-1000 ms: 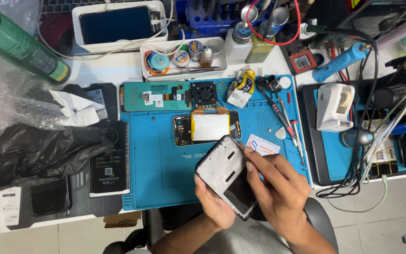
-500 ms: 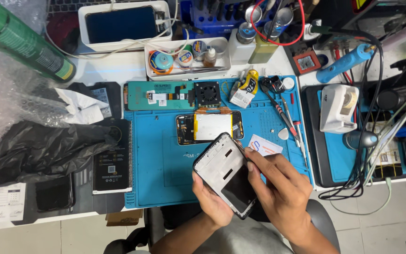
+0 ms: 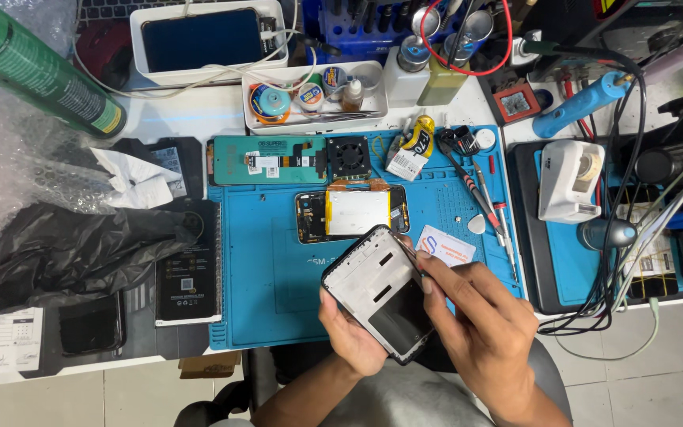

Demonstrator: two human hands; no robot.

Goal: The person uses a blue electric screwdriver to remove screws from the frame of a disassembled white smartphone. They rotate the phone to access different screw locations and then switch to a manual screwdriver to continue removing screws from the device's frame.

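1. Left hand [image 3: 353,336] clamped on the frame's [image 3: 377,289] lower edge, at 6 o'clock of the mat [image 3: 270,269].
2. Right hand [image 3: 480,324] pinched on the frame's right edge, thumb tip over the rim.
3. Frame tilted, lifted off the surface, past the mat's near edge.
4. Open phone [image 3: 352,213] at 12 o'clock, apart from the frame.
5. Card [image 3: 448,249] just beside the right fingers.
6. Bare mat at 9 o'clock.

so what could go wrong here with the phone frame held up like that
The phone frame is held above the mat's edge by the left hand, so it might drop to the floor. The right hand works at its rim, which could bend. The opened phone lies exposed close by.
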